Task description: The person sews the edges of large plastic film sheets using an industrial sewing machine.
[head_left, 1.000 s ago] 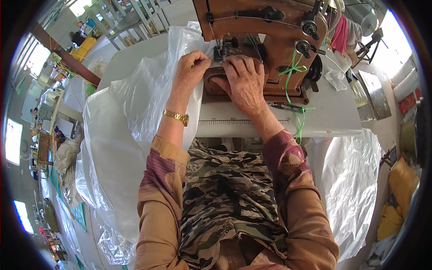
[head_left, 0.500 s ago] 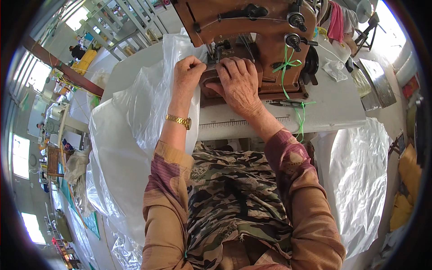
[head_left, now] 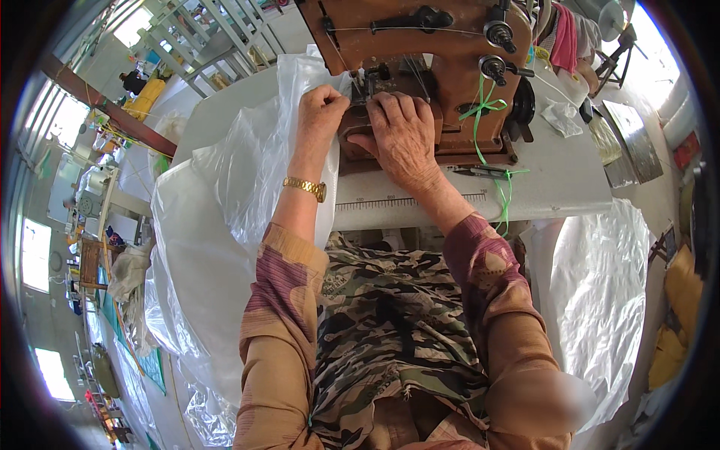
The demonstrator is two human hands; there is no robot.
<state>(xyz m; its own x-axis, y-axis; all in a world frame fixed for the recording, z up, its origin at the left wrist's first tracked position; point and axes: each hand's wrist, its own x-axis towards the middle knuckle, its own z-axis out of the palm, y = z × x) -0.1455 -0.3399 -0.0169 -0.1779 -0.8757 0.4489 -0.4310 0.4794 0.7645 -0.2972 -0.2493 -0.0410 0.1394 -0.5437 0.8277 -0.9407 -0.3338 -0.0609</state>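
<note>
— Both hands sit at the top centre, under the brown sewing machine [head_left: 420, 45]. How are they?

— Left hand [head_left: 321, 111] is clenched, pinching the clear plastic sheet [head_left: 247, 165] beside the needle. Right hand [head_left: 401, 135] lies flat, fingers spread, pressing on the machine base.

— Where does the sheet run?

— From the needle it spills off the table's left edge, down the lower left of the frame. More plastic hangs at the right.

— Free room?

— Bare grey table [head_left: 555, 172] right of the machine, with green ribbon [head_left: 480, 112] dangling. Windows and shelving fill the left rim
</note>
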